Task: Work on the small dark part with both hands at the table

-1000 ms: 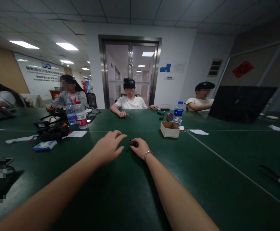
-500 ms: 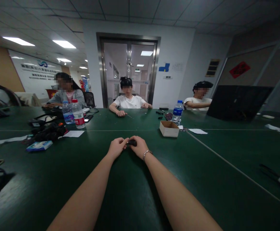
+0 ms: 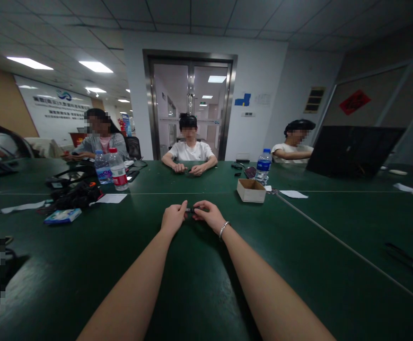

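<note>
Over the green table (image 3: pixel 192 284), a small dark, stick-like object (image 3: pixel 189 210) with a lighter, metallic-looking part spans the gap between my hands. It is too small to name. My left hand (image 3: pixel 172 219) is closed around its left end, thumb pointing up. The fingers of my right hand (image 3: pixel 210 216) pinch its right end, and a silver bracelet (image 3: pixel 223 230) circles that wrist. My fingers hide both ends of the object. An open cardboard box (image 3: pixel 251 191) stands beyond and to the right of my right hand.
Two bottles (image 3: pixel 118 171) stand at left, near black gear (image 3: pixel 74 192), a blue-and-white packet (image 3: pixel 63 216) and white paper (image 3: pixel 112 198). Another water bottle (image 3: pixel 263 166) is behind the box. A black monitor (image 3: pixel 355 151) stands at right. A person (image 3: pixel 191 151) sits opposite.
My right hand has shifted slightly right, its grip now a fingertip pinch, and a lighter part of the object shows. The person opposite has brought both hands together.
</note>
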The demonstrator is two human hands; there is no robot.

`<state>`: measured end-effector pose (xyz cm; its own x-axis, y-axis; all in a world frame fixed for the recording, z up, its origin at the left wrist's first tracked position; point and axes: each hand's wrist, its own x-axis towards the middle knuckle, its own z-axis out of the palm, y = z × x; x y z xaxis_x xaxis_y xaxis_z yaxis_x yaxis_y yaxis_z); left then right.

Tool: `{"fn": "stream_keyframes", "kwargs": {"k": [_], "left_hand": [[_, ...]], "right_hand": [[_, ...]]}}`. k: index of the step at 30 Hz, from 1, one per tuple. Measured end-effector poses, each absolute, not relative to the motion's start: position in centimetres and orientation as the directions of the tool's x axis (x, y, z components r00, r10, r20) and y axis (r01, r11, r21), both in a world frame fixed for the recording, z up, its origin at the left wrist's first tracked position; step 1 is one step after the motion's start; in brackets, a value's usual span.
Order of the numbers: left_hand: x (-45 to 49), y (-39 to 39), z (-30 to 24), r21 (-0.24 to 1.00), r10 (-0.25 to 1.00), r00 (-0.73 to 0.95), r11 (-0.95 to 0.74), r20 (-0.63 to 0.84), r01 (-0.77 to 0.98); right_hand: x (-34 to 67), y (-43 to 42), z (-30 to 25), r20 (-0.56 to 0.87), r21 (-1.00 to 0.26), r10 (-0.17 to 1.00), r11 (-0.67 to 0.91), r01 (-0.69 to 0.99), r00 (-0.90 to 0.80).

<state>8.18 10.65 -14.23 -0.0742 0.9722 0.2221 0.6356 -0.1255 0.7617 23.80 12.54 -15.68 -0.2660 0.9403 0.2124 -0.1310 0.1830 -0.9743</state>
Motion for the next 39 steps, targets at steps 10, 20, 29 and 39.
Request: {"fn": "stream_keyframes", "kwargs": {"k": [10,20,29,39], "left_hand": [[8.3,10.7,-14.3,0.750,0.972,-0.065,-0.131,0.226,0.649],[8.3,10.5,-14.2,0.766,0.974,-0.088,-0.108,0.210,0.633],[8.3,10.7,-14.3,0.765,0.969,-0.087,-0.126,0.231,0.632],[8.0,11.4,-15.1,0.776,0.954,-0.033,-0.222,0.298,0.590]], "right_hand": [[23.8,12.4,-15.7,0.197,-0.976,0.935,0.158,-0.152,-0.294],[23.8,11.8,-15.1,0.142,-0.980,0.934,0.085,-0.181,-0.329],[23.9,11.5,-14.6,0.104,-0.976,0.937,0.031,-0.216,-0.334],[23.6,12.0,-14.7,0.043,-0.982,0.963,-0.009,-0.190,-0.266]]}}
